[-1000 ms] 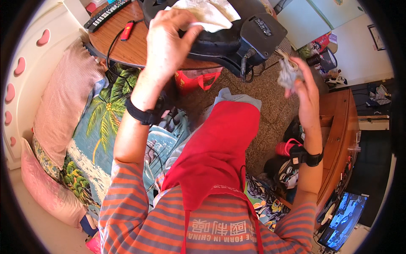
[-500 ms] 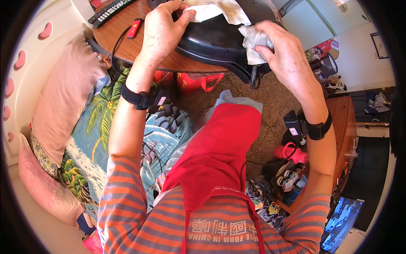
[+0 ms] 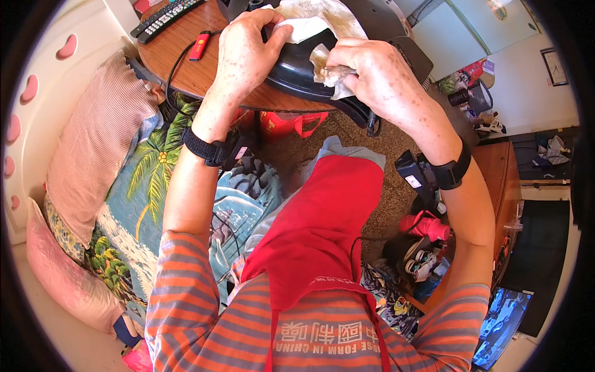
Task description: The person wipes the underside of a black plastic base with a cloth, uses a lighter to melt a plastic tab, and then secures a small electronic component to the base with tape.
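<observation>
A glossy black rounded appliance [image 3: 296,69] lies on a round wooden table [image 3: 180,62] at the top of the view. My left hand [image 3: 248,54] pinches a white paper sheet [image 3: 305,28] over the appliance's left part. Behind that sheet spreads a yellowish, stained paper towel [image 3: 342,17]; whether the two are one piece I cannot tell. In my right hand [image 3: 383,75] is a crumpled, brown-stained paper towel [image 3: 327,73], pressed against the appliance's near edge. A black cable end [image 3: 372,124] hangs under this hand.
A remote control [image 3: 166,20] and a small red lighter-like item [image 3: 199,46] lie left on the table, beside a black cord. Red bags [image 3: 279,124] stand underneath. To the left is a bed with a striped pillow [image 3: 102,149]; at right, a pink bottle [image 3: 426,227] and a wooden cabinet [image 3: 496,186].
My right hand has moved left along the appliance's near edge with the crumpled paper towel, turning its back upward. My left hand has stayed nearly in place on the white paper.
</observation>
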A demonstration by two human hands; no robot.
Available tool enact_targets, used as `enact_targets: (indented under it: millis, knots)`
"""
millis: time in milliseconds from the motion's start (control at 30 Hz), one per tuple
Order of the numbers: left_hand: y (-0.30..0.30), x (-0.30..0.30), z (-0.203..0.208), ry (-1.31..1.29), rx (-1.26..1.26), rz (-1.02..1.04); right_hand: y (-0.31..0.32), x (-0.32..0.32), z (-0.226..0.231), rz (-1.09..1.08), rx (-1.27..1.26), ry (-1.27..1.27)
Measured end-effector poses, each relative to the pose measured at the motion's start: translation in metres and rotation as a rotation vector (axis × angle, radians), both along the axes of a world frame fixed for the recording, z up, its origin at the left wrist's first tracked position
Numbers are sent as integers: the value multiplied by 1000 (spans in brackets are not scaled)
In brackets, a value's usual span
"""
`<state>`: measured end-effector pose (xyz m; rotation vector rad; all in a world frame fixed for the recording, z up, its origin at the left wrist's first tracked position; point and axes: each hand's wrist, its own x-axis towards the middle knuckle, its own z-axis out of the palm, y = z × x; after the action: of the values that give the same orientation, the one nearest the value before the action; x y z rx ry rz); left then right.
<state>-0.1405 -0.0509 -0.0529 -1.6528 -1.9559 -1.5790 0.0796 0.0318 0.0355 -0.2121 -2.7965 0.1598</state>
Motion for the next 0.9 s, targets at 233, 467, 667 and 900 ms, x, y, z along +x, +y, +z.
enact_targets:
  millis: [233,467,667,900]
  knots:
    - [-2,2,4,68,7,14,26,35,25,-63,148,-44]
    - [-10,5,8,-17,29,-124,97,135,12,-661,-452,443]
    - [-40,64,2,246,9,105,148,152,-62,-727,-1008,769]
    - [-44,68,-12,171,-93,87,128,136,-78,-640,-1149,848]
